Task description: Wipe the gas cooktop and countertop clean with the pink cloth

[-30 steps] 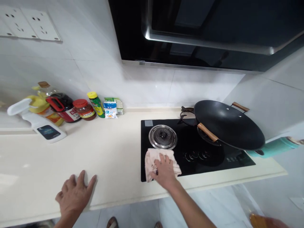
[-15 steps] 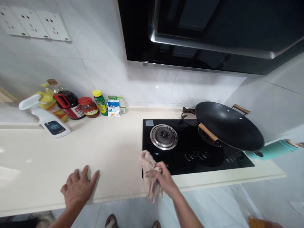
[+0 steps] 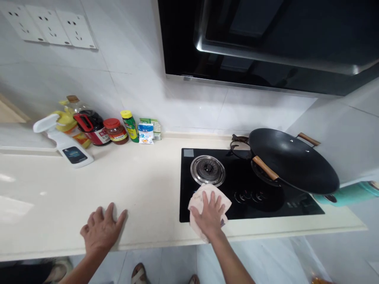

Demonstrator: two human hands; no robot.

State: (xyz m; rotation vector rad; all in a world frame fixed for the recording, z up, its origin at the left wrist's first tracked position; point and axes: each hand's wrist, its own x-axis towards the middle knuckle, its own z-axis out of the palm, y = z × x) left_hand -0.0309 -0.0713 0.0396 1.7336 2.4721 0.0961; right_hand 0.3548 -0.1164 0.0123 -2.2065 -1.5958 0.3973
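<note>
Head view: pale pink cloth (image 3: 196,201), bunched half a second ago, now spread over the black glass hob (image 3: 272,213)'s front-left edge onto the cream bench (image 3: 148,189); wider contact. Right hand (image 3: 211,215): grip flattened on cloth, fingers splayed. Left hand (image 3: 102,228): splayed on bench, holding nothing.

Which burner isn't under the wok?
The left burner: its metal ring shows whole or nearly so, just beyond the pale cloth under the right hand. The black wok hides most of the other.

Pale pink cloth (image 3: 196,200), spread out, creased, lying partly on black cooktop (image 3: 238,173), partly on cream counter (image 3: 148,193)
</note>
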